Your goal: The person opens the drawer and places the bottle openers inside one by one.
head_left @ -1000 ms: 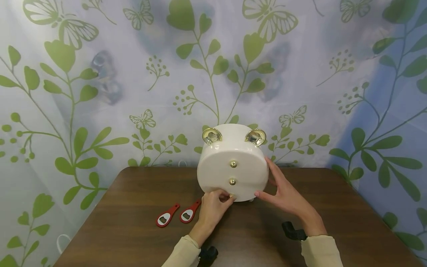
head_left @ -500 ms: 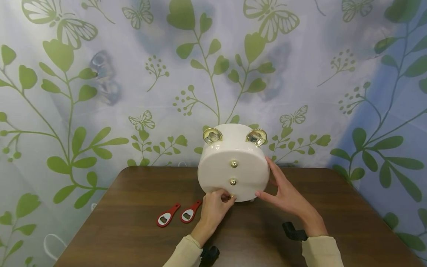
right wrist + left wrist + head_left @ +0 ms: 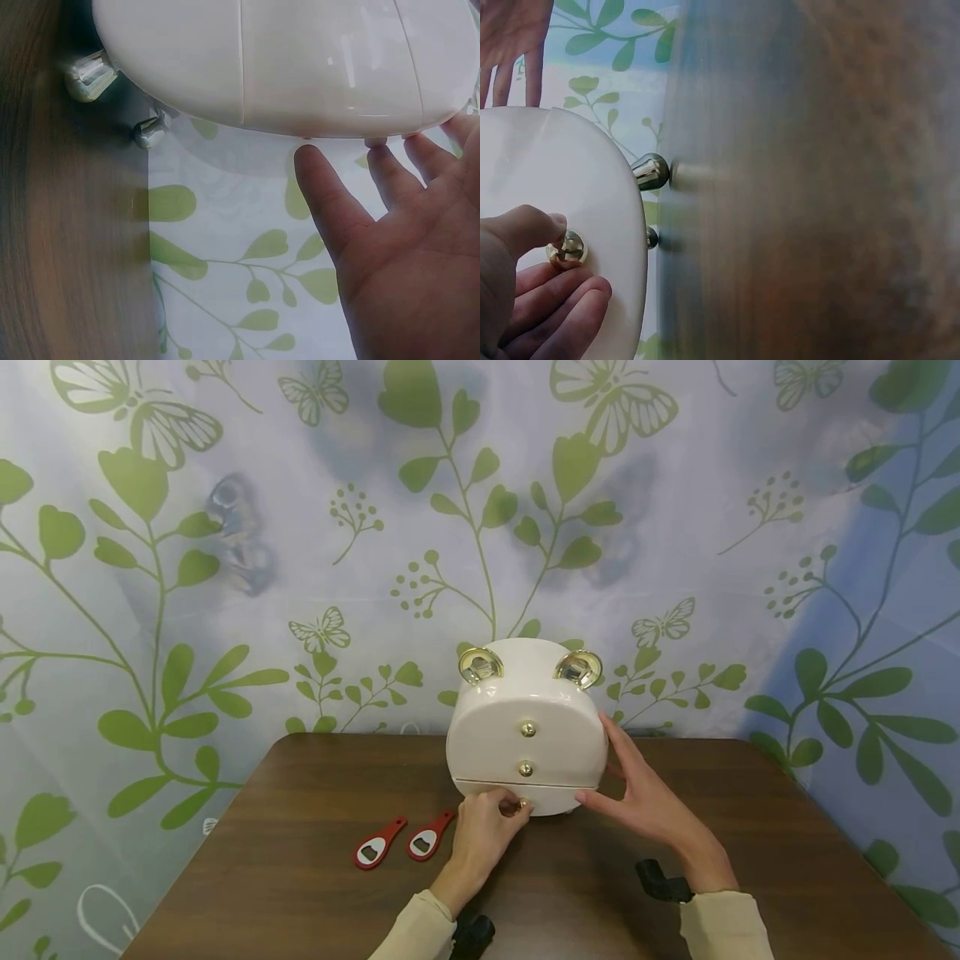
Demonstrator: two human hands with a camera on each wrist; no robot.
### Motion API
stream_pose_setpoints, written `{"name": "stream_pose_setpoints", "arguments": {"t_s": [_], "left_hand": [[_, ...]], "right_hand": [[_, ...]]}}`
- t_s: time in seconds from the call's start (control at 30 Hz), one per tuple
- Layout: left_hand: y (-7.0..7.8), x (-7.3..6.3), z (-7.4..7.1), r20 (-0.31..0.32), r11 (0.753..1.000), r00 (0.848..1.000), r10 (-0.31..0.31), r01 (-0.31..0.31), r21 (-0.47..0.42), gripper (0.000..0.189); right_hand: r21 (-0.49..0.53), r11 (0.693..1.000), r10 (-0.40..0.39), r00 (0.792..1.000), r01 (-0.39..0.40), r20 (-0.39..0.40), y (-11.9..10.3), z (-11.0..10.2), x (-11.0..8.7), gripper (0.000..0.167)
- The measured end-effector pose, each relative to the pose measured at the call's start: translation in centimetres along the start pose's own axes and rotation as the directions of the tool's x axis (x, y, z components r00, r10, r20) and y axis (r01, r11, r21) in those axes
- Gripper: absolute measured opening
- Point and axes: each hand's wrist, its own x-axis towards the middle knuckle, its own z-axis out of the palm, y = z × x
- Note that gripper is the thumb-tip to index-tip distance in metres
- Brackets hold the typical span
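Observation:
A white rounded box with drawers (image 3: 487, 739) stands on the table, two gold ear-like parts on its top. Its front carries a column of gold knobs. My left hand (image 3: 480, 835) pinches the lowest knob (image 3: 571, 244) between thumb and fingers. Above that knob, a dark gap line marks the top edge of the bottom drawer (image 3: 561, 801), which stands slightly out. With fingers spread and fairly straight, my right hand (image 3: 656, 797) touches the box's right side. Short metallic feet (image 3: 91, 76) show under the box in the right wrist view.
Left of the box, two red bottle openers (image 3: 380, 842) (image 3: 431, 836) lie on the brown wooden table (image 3: 315, 793). A curtain (image 3: 300, 552) printed with leaves and butterflies hangs behind the table.
The bottom drawer has come out slightly toward me, and a gap line now shows above it. My left hand has moved slightly with the knob; the right hand stays at the box's side.

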Motion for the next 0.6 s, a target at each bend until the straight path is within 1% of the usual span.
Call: {"name": "stream_pose_setpoints", "arguments": {"t_s": [0.23, 0.43, 0.6], "left_hand": [[0.4, -0.8, -0.4, 0.013, 1.000, 1.000, -0.002, 0.002, 0.000, 0.014], [0.8, -1.5, -0.8, 0.018, 1.000, 0.999, 0.028, -0.028, -0.001, 0.015], [1.2, -1.9, -1.1, 0.037, 1.000, 0.999, 0.020, -0.020, -0.006, 0.015]], "right_hand": [[0.009, 1.000, -0.015, 1.000, 0.015, 0.004, 0.1, 0.0, -0.2, 0.112], [0.005, 1.000, -0.005, 1.000, 0.005, 0.004, 0.2, 0.0, -0.3, 0.113], [-0.009, 1.000, -0.007, 1.000, 0.007, 0.002, 0.1, -0.1, -0.4, 0.112]]}}
